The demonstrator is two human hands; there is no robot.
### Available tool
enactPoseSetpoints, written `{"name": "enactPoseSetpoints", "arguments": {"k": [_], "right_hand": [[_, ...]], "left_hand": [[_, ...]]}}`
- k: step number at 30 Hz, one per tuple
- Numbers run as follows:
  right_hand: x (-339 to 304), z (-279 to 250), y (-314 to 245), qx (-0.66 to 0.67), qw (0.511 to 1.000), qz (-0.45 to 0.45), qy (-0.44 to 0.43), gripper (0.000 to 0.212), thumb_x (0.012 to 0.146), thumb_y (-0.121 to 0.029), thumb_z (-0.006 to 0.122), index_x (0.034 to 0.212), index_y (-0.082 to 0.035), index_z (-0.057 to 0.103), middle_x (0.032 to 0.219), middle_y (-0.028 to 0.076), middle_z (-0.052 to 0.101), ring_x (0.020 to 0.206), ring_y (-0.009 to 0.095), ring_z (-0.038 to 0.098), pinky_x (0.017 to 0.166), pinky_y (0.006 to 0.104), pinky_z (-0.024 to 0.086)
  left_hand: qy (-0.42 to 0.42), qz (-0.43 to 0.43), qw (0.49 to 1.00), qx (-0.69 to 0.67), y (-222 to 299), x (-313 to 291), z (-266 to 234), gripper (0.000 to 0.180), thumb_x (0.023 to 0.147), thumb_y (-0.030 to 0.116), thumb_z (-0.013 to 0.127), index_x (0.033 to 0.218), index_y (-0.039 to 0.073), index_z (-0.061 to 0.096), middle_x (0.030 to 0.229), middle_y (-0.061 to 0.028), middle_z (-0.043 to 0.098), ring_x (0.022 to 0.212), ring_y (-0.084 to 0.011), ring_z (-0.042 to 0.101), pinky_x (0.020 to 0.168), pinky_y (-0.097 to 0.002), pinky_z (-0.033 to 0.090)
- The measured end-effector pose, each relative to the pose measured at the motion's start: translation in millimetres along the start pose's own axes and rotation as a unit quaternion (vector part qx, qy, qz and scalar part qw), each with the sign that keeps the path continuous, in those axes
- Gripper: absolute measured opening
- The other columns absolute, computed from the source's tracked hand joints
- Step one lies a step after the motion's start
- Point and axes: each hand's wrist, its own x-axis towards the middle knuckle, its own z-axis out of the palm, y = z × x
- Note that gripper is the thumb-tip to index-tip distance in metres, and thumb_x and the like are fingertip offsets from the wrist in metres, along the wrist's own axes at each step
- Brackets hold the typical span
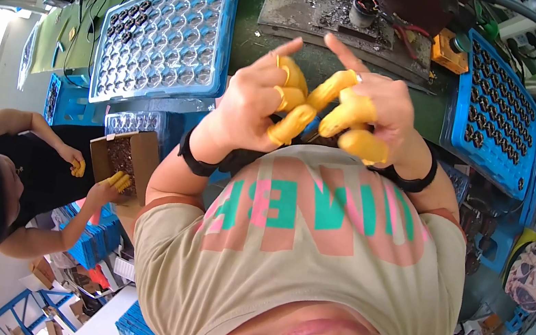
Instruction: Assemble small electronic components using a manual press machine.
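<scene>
My left hand (pixel 250 99) and my right hand (pixel 381 108) come together in front of my chest, at the near edge of the green bench. Yellow finger covers sit on several fingers of each, and both wrists wear black bands. Both index fingers stick out, while the other fingers and thumbs are curled in close. Something small and dark shows in the gap between the hands, but the fingers hide most of it, and I cannot make out what it is. On the left lies a blue tray (pixel 225 43) with clear pockets, several holding dark round parts (pixel 130 21).
Ahead, a grimy metal plate (pixel 291 15) carries a small cup (pixel 363 12) and red-handled pliers (pixel 408 43). An orange box (pixel 450 52) stands beside it. A blue tray of dark round parts (pixel 498 108) lies right. On the left, a co-worker (pixel 38 175) reaches into a cardboard box (pixel 141 155).
</scene>
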Motion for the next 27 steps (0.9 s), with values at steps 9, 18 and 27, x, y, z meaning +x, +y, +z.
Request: {"name": "enactPoseSetpoints", "arguments": {"k": [9,18,27], "right_hand": [[-20.8,7.1,-2.6,0.389,0.887,0.242,0.054,0.058,0.098,-0.055,0.042,0.063,-0.01,0.052,0.049,0.0,0.048,0.056,0.019,0.055,0.107,0.0644,0.03],[-30.1,-4.6,32.8,0.667,0.702,0.243,0.057,0.055,0.103,-0.045,0.035,0.11,0.003,0.06,0.102,0.015,0.067,0.103,0.027,0.061,0.102,0.0428,0.041],[-61.2,-54.1,39.0,-0.172,0.917,0.258,0.251,0.025,0.101,-0.011,0.05,0.117,0.004,0.061,0.111,0.01,0.067,0.103,0.017,0.062,0.097,0.029,0.045]], "left_hand": [[-0.125,-0.072,0.903,0.404,-16.1,18.1,16.4,0.015,0.079,0.02,0.062,0.089,0.011,0.068,0.093,-0.006,0.056,0.103,-0.0266,0.055,0.111,-0.0641,0.021],[-0.207,-0.171,0.858,0.437,-13.5,17.5,10.0,0.029,0.082,0.023,0.065,0.109,0.012,0.066,0.1,-0.0065,0.057,0.112,-0.0291,0.053,0.112,-0.0615,0.02],[-0.11,-0.317,0.824,0.457,-70.4,-50.9,-130.7,0.027,0.079,0.02,0.071,0.105,0.011,0.07,0.097,-0.0141,0.069,0.089,-0.0334,0.066,0.084,-0.0417,0.052]]}}
